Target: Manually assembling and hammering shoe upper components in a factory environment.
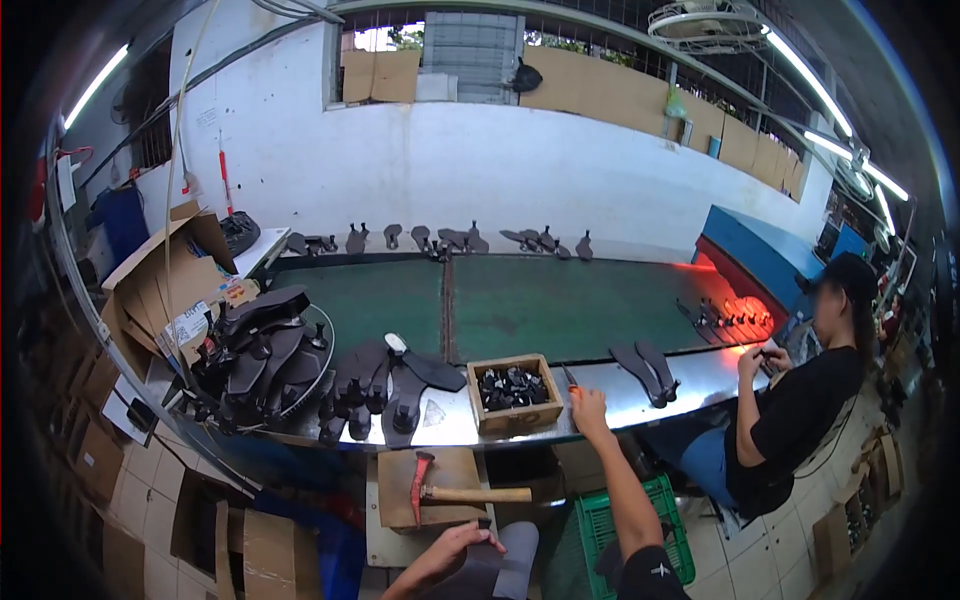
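My right hand (588,410) reaches over the bench's front edge, fingers closed round an orange-handled tool (570,380) with a pointed metal end, which looks like pliers. Beside it stands a wooden box (486,423) of small black pieces (512,388). Low in front of me, my left hand (462,547) is closed, a small black piece (484,523) showing at its fingertips. Just beyond that hand, a hammer (470,494) with a red head and wooden handle lies on a board (398,480). Black heeled shoe soles (408,395) lie left of the box; another pair of soles (645,370) lies to its right.
A green conveyor belt (540,300) runs behind the metal bench, toward a glowing red opening (715,265). Soles fill a round tray (325,365) at left. A co-worker (800,380) sits at right. A green crate (680,545) stands beneath my right arm.
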{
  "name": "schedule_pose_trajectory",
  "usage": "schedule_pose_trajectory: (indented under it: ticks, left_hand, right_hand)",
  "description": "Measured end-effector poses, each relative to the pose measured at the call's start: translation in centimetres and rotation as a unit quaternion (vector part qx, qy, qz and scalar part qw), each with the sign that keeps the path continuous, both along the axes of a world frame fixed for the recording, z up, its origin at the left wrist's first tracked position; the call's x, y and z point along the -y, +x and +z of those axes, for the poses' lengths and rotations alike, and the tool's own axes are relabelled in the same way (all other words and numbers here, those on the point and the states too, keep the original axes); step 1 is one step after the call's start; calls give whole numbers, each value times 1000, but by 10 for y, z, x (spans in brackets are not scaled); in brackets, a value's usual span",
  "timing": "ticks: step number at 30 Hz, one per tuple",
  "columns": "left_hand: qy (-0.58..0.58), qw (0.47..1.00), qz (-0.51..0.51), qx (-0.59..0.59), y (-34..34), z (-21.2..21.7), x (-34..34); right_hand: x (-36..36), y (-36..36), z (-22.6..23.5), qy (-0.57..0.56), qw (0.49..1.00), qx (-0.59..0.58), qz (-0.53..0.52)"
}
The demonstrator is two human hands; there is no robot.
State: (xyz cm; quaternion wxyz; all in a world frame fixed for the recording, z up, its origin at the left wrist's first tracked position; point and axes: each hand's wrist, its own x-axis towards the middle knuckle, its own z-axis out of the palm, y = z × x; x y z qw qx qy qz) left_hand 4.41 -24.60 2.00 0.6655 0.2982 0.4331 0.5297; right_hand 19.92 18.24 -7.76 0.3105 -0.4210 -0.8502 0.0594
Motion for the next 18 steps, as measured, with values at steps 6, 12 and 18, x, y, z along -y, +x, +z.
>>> schedule_pose_trajectory:
  ticks: [6,12,18]
  left_hand:
    - [9,995,-60,74,4,-18,-8]
    - [39,976,-204,58,25,1,-26]
    - [71,953,-295,-8,59,46,-26]
  right_hand:
    - [132,83,39,-494,579,-584,283]
    - [285,155,85,-550,671,-420,266]
    - [357,186,138,-461,805,-289,237]
